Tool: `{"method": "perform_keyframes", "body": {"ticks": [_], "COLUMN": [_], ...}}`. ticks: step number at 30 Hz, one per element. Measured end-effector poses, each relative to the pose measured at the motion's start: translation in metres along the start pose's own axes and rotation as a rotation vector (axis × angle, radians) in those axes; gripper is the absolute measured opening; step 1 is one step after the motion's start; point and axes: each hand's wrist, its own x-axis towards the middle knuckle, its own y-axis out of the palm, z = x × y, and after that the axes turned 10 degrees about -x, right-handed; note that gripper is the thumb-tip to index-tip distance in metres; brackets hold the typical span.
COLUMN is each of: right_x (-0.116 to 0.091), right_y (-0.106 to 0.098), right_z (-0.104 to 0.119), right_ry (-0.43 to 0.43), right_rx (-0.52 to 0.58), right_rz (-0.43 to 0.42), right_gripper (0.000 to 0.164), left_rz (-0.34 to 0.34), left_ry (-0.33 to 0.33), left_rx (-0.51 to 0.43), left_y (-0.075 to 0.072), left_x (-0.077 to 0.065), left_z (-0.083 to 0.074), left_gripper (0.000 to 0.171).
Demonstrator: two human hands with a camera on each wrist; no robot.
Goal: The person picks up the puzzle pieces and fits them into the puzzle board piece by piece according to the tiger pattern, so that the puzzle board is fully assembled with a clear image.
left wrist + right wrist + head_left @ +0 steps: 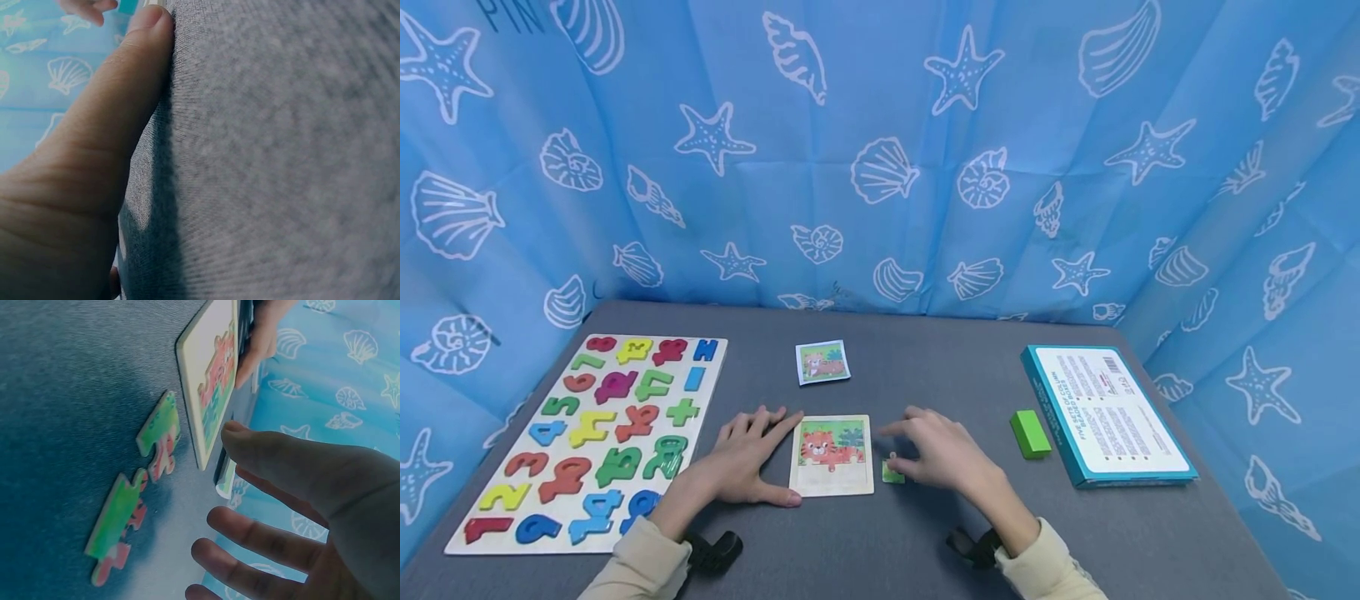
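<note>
A small wooden puzzle board [842, 483] lies flat in the middle of the table, its upper part filled with a tiger picture and its lower part bare wood. My left hand [741, 458] rests at its left side, index finger at the top corner and thumb at the bottom one. To the board's right, my right hand [943, 450] hovers with fingers apart, holding nothing. Beneath it lie two loose jigsaw pieces; the right wrist view shows the nearer-to-board piece [161, 428] and the other piece [115, 525], both green and red. The head view hides one under the hand.
Behind the board lies a tiger picture card [823, 363]. A number puzzle board [707, 392] takes up the left side. On the right are a green block [1030, 433] and a blue-edged box [1112, 417]. A blue shell-patterned curtain [925, 233] hangs behind the table.
</note>
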Motion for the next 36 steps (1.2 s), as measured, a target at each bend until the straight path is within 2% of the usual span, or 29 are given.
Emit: {"method": "perform_keyframes", "body": {"ticks": [11, 14, 19, 22, 26, 33, 36], "right_x": [-0.006, -0.006, -0.006, -0.004, -0.002, 0.000, -0.001], "right_y": [0.010, 0.015, 0.020, 0.021, 0.021, 0.021, 0.021], "right_z": [-0.006, -0.005, -0.003, -0.003, -0.004, -0.006, -0.006], "right_ry": [0.037, 0.011, -0.055, -0.073, -0.066, -0.046, -0.042], "right_rx": [0.009, 0.001, 0.002, 0.003, -0.018, 0.017, 0.017], "right_rz": [0.101, 0.095, 0.027, 0.014, 0.016, -0.024, 0.015], "right_gripper": [0.054, 0.050, 0.029, 0.023, 0.024, 0.013, 0.024], "left_rz": [0.027, 0.027, 0.025, 0.023, 0.022, 0.009, 0.012], "left_ry": [-0.015, -0.015, -0.010, -0.008, 0.001, 0.004, -0.007], "left_rx": [0.005, 0.003, 0.011, 0.013, 0.002, -0.010, -0.010], "left_y": [-0.008, -0.009, -0.008, -0.008, -0.008, -0.004, -0.002], "left_x": [-0.003, -0.003, -0.004, -0.004, -0.005, -0.004, -0.002], "left_z": [-0.008, -0.009, -0.009, -0.009, -0.010, -0.004, -0.002], "left_gripper": [0.116, 0.116, 0.116, 0.116, 0.116, 0.119, 0.120]}}
